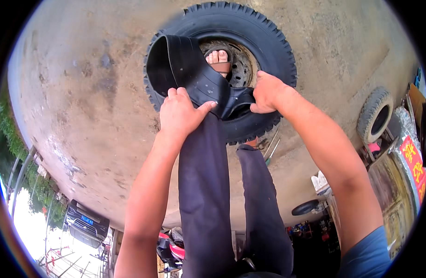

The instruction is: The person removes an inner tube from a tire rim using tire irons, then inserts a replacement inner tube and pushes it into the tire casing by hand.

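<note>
A big black tyre point(273, 44) lies flat on the ground on its rusty wheel rim point(243, 69). Across its near left part lies a wide, curled loop of black rubber, a tyre flap by its look point(185, 62). The near edge of the flap is in the grip of my left hand point(181, 113), its thumb along the rubber and its fingertips over the edge. My right hand point(268, 94) is closed round the narrow, twisted right end of the flap. My sandalled foot point(218, 60) stands inside the rim, partly behind the flap.
Another tyre point(376, 115) leans at the right by a worn wooden board point(391, 185). Thin metal rods point(272, 150) lie on the concrete near my other foot. A dark car point(86, 223) stands at the lower left, and a red vehicle point(177, 250) shows behind my legs.
</note>
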{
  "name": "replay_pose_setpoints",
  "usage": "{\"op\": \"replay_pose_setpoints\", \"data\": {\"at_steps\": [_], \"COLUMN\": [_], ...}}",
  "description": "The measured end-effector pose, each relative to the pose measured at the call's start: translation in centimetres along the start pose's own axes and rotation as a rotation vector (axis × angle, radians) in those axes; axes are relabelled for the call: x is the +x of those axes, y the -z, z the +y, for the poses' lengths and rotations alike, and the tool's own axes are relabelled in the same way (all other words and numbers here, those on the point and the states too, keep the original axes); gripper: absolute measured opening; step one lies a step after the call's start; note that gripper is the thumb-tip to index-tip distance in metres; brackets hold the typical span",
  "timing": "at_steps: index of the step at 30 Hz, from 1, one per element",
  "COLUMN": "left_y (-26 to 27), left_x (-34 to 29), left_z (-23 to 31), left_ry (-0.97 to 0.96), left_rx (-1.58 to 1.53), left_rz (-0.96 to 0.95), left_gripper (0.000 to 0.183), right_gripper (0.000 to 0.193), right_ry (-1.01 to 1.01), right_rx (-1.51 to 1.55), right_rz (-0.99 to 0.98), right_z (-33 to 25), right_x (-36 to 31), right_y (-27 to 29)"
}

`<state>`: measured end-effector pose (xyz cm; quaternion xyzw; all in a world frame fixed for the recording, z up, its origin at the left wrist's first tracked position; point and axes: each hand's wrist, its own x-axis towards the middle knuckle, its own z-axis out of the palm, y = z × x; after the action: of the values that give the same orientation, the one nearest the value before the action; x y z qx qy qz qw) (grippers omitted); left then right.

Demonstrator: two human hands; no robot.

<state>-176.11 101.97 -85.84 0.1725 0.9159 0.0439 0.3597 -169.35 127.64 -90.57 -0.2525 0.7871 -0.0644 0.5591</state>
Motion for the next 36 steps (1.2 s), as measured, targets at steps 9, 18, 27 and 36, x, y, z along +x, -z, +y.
{"op": "replay_pose_setpoints", "data": {"at_steps": [9,18,27,36], "left_y": [3.6,-12.2,-13.9,-18.6], "left_x": [5.9,-2.5,6.1,6.7], "left_z": [12.5,12.8,10.0,11.7], "left_ry": [-0.262,0.525,0.124,0.280], "left_rx": [-0.894,-1.645,-1.325,-1.498], "left_rz": [0.318,0.148,-0.308,-0.819], "left_gripper": [0.019,0.079,0.037,0.034], "right_gripper": [0.080,0.072,0.048,0.036], "right_ry": [-0.036,-0.082,-0.039,-0.018], "right_rx": [-0.084,0.023,-0.117,-0.122], "right_rz": [-0.008,-0.040,-0.060,-0.015], "right_z": [0.5,0.3,-0.8,-1.6], "right_x": [-0.4,-1.1,-1.3,-1.3], "right_y": [-3.1,-1.8,-1.3,-2.1]}}
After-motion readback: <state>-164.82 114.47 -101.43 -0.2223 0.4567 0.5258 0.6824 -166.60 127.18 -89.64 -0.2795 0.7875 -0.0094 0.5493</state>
